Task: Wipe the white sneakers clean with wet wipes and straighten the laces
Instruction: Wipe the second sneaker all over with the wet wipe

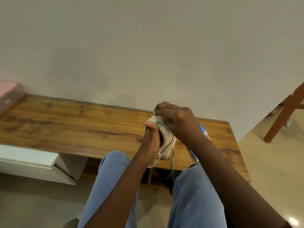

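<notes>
A white sneaker [166, 139] is held tilted above the wooden table [82, 125], between my two hands. My left hand [150, 142] grips its side, thumb up over the edge. My right hand [176, 120] is curled over the top of the shoe and pinches something small and white there, a lace end or a wipe; I cannot tell which. Two loose lace ends [172, 160] hang down past the table's front edge. A blue wet-wipe pack [204, 134] lies on the table behind my right wrist, mostly hidden. Only one sneaker is in view.
The table stands against a plain wall. A pink box [8, 92] sits at its far left end, and a white drawer unit [32, 160] is below on the left. A wooden chair leg [283, 116] stands on the floor at right. My knees in blue jeans are under the table's front.
</notes>
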